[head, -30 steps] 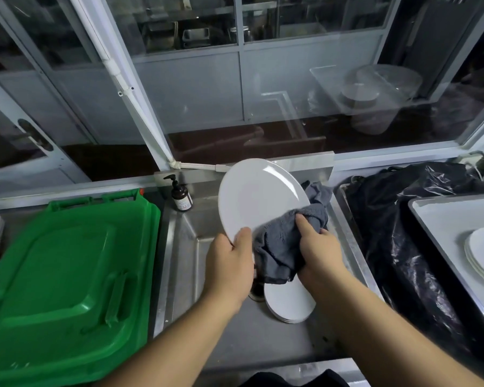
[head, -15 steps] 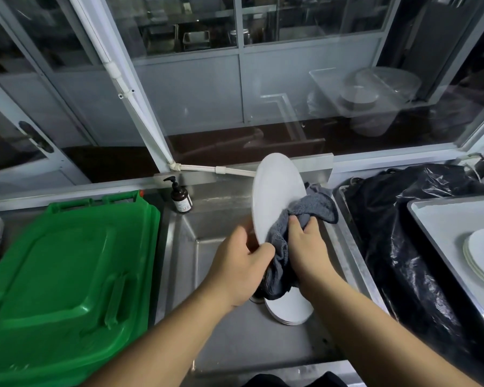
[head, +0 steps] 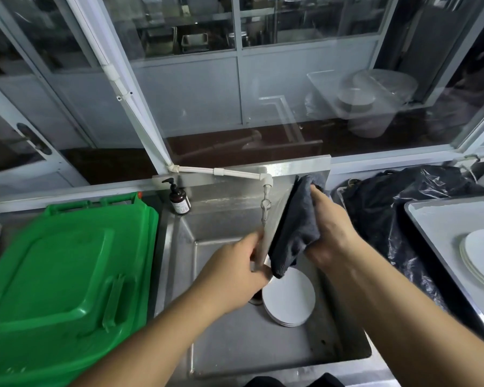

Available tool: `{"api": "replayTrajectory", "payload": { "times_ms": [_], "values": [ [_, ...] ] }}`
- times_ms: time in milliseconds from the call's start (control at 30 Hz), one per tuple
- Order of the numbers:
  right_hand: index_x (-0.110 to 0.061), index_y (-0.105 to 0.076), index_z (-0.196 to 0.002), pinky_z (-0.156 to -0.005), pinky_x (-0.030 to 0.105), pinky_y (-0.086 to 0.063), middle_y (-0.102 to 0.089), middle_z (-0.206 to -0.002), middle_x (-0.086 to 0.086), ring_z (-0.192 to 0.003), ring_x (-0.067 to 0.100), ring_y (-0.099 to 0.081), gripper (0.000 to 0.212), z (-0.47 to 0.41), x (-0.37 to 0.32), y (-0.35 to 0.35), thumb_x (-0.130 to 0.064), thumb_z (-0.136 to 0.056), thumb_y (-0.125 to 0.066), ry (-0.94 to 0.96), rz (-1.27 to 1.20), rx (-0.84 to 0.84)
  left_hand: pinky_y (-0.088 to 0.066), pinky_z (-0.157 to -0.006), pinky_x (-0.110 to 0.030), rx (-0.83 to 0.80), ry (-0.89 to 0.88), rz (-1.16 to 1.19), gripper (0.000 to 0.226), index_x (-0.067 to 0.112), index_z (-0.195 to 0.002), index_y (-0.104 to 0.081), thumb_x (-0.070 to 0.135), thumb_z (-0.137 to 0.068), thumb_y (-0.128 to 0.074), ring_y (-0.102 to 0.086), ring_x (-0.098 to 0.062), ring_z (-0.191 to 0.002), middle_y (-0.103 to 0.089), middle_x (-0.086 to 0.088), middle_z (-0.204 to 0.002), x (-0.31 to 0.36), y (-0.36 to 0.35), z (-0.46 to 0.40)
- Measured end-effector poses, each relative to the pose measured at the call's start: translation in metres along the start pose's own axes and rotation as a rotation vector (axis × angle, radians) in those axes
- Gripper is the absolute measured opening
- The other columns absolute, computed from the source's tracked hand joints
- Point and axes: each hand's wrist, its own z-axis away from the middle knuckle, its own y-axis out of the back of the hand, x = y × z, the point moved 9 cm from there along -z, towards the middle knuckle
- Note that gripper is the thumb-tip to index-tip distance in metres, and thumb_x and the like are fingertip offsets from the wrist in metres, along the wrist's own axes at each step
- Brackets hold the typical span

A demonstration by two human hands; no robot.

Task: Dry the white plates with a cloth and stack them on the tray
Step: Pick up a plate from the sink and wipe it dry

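Steel sink point(head: 235, 344) below a glazed window holds more white plates point(head: 289, 298) at 6 o'clock; the plate in hand point(head: 271, 224) is nearly edge-on, blurred; left hand point(head: 235, 272) pinches its lower rim, right hand point(head: 330, 227) at 3 o'clock presses the grey cloth point(head: 294, 230) against its face; best to wipe both faces, rim steadied; tray point(head: 430, 219) waits far right.

We note dim, cool light; window glass point(head: 333, 107) throws reflections; motion blur smears held plate point(head: 274, 219); wide-angle bending at edges
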Motion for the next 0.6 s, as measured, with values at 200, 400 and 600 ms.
{"api": "replayTrajectory", "payload": {
  "times_ms": [200, 400, 600],
  "values": [
    [0.002, -0.072, -0.121, -0.095, 0.051, -0.063, -0.072, -0.112, 0.024, -0.101, 0.037, -0.074, 0.046, 0.011, -0.005, -0.01, -0.04, -0.104, -0.065, -0.057, 0.016, -0.138, -0.056, -0.073, -0.037, 0.114, -0.124, -0.395, 0.079, 0.043, -0.158, -0.027, 0.024, -0.09, -0.064, -0.071, -0.032, -0.092, -0.075, -0.003, -0.113, 0.005, 0.016, -0.005],
    [0.001, -0.071, -0.113, -0.066, 0.043, -0.066, -0.078, -0.099, 0.023, -0.083, 0.035, -0.08, 0.032, 0.0, 0.008, 0.008, -0.028, -0.102, -0.068, -0.034, 0.078, -0.013, -0.062, -0.066, -0.042, 0.234, -0.288, -0.757, 0.074, 0.024, -0.156, -0.045, 0.014, -0.087, -0.069, -0.076, -0.028, -0.097, -0.072, 0.003, -0.13, 0.019, 0.016, 0.003],
    [0.0, -0.072, -0.121, -0.088, 0.056, -0.064, -0.078, -0.117, 0.024, -0.101, 0.039, -0.078, 0.037, -0.011, 0.04, 0.033, -0.027, -0.096, -0.071, -0.115, 0.1, 0.052, -0.06, -0.091, -0.04, 0.244, -0.233, -0.81, 0.07, 0.035, -0.161, -0.039, 0.017, -0.097, -0.062, -0.056, -0.023, -0.142, -0.052, 0.005, -0.161, 0.012, 0.01, 0.008]
  ]
}}
